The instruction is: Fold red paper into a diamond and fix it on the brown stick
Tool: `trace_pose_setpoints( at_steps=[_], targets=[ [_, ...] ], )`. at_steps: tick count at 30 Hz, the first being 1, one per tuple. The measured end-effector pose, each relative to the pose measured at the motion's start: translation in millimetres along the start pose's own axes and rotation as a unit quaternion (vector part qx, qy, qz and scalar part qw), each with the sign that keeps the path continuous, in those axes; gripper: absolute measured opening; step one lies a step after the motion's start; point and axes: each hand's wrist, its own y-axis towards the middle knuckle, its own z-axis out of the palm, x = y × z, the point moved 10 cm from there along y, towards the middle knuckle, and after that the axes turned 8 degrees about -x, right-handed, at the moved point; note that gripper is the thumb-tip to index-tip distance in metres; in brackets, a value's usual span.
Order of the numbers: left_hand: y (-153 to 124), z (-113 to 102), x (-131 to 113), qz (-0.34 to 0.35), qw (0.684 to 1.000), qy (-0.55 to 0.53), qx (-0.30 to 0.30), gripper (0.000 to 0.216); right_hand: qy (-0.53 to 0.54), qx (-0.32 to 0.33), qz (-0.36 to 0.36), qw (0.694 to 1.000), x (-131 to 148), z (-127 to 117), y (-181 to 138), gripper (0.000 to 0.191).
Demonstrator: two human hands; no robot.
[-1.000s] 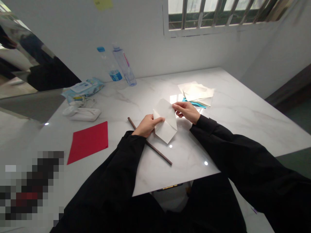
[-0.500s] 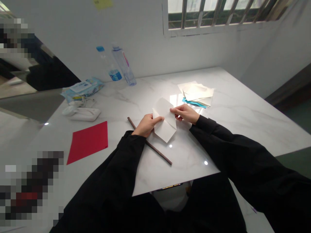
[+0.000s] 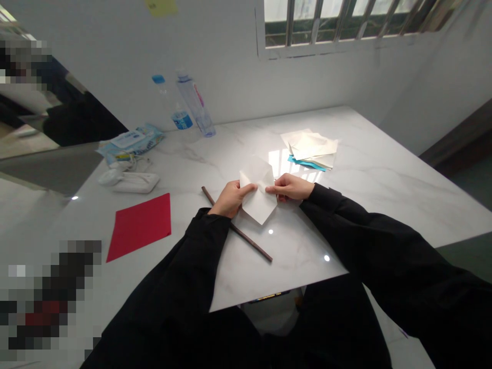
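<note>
A folded piece of white paper (image 3: 260,207) is held up between my two hands, just above the table, its lower end coming to a point. My left hand (image 3: 229,199) grips its left edge, thumb lying flat on the front. At the right edge, my right hand (image 3: 291,187) pinches the sheet with the thumb across its face; the fingers behind are partly hidden. Under my left wrist, a thin dark brown stick (image 3: 251,242) lies slantwise on the table. A red square sheet (image 3: 141,225) lies flat farther left.
A stack of cream and blue paper (image 3: 312,146) lies beyond my right hand. Two plastic bottles (image 3: 196,102) stand by the wall. At the back left are a wipes packet (image 3: 134,139) and a white device with a cable (image 3: 132,180). The marble-patterned table (image 3: 246,287) ends near my lap.
My right hand has come down along the paper's right side, its thumb now pressing near the middle crease, close to the left thumb. The left hand keeps its hold.
</note>
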Motion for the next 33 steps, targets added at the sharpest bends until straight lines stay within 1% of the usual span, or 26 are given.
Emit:
trace_pose_setpoints(
  at_steps=[4, 8, 11, 13, 15, 17, 20, 24, 26, 29, 33],
  targets=[
    [0, -1, -1, 0.004, 1.0, 0.008, 0.003, 0.036, 0.007, 0.035, 0.008, 0.999, 1, 4, -4, 0.062],
    [-1, -4, -1, 0.001, 1.0, 0.007, 0.0, 0.037, 0.016, 0.103, -0.003, 0.995, 8, 15, -10, 0.06],
    [-2, -4, 1, -0.007, 1.0, 0.014, 0.008, 0.038, 0.013, 0.112, 0.002, 0.994, 8, 17, -11, 0.057],
    [-2, -4, 2, -0.003, 0.999, 0.028, 0.016, 0.037, 0.003, 0.093, 0.008, 0.996, 4, 16, -7, 0.055],
    [-2, -4, 2, 0.009, 0.999, 0.041, 0.02, 0.036, 0.013, 0.048, -0.007, 0.999, 5, 10, -2, 0.055],
    [-2, -4, 1, 0.016, 0.998, 0.051, 0.021, 0.036, 0.036, 0.0, -0.022, 0.999, 8, 5, 2, 0.057],
    [-3, -3, 1, 0.019, 0.998, 0.058, 0.025, 0.036, 0.072, -0.055, -0.021, 0.996, 10, -1, 5, 0.056],
    [-5, -1, -2, 0.025, 0.997, 0.07, 0.032, 0.036, 0.138, -0.122, -0.036, 0.982, 15, -15, 6, 0.053],
    [-6, -1, -2, 0.028, 0.995, 0.083, 0.04, 0.037, 0.159, -0.144, -0.057, 0.975, 18, -22, 6, 0.056],
    [-6, 1, 0, 0.029, 0.993, 0.099, 0.056, 0.037, 0.161, -0.16, -0.088, 0.97, 19, -29, 7, 0.057],
    [-4, 0, 2, 0.033, 0.992, 0.101, 0.067, 0.038, 0.138, -0.176, -0.103, 0.969, 19, -32, 7, 0.046]
  ],
)
